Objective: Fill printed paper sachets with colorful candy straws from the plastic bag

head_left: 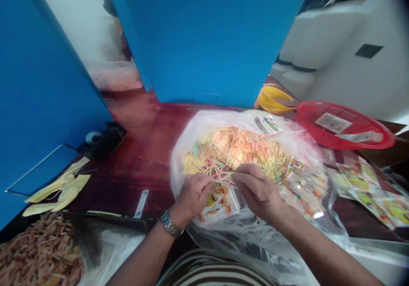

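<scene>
A small clear packet with a printed cartoon figure [219, 203] lies in front of me, with thin pastel sticks inside it. My left hand [194, 196], with a metal watch at its wrist, pinches the packet's upper left edge. Close to the packet's upper right edge is my right hand [257, 190], its fingers curled and pressed together; what lies between them is hidden. Just beyond both hands, a heap of thin pastel sticks [236, 145] fills a large clear plastic bag [182, 150]. Several printed packets [303, 190] lie on the bag's right side.
Blue panels [207, 39] rise behind the dark red table [143, 150]. At the right are a red basket [345, 124], a yellow basket [273, 101] and more printed packets [370, 186]. Pale yellow strips [60, 188] and a brown twisted pile [41, 252] are at the left.
</scene>
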Motion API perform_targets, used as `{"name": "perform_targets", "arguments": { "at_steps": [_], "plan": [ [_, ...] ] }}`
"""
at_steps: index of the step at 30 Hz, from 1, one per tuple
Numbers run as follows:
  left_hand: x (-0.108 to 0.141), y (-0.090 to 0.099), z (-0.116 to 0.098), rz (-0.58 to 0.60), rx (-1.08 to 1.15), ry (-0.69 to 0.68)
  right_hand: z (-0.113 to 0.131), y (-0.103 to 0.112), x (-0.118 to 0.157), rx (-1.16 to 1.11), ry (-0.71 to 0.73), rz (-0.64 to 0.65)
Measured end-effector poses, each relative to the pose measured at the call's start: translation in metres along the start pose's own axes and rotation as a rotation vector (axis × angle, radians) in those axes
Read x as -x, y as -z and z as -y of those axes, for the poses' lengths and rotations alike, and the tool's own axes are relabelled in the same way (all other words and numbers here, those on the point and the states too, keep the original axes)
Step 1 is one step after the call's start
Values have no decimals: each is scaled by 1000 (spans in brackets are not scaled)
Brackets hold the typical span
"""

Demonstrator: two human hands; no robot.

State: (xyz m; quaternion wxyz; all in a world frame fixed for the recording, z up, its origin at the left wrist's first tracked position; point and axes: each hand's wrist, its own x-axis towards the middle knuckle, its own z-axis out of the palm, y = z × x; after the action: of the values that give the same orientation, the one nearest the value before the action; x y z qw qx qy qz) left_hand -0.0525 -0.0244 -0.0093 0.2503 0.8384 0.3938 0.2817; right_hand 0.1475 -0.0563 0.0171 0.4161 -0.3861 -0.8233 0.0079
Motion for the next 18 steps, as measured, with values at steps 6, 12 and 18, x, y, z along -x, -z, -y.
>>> {"name": "perform_targets", "arguments": {
  "at_steps": [6,12,18],
  "plan": [
    [5,-4,-2,-93,-47,-86,13,2,2,28,-29,383],
    [9,-2,-3,-84,39,-159,10,22,-13,-10,31,120],
    [10,2,-11,-128,30,-124,16,19,-13,-7,27,438]
  ]
}}
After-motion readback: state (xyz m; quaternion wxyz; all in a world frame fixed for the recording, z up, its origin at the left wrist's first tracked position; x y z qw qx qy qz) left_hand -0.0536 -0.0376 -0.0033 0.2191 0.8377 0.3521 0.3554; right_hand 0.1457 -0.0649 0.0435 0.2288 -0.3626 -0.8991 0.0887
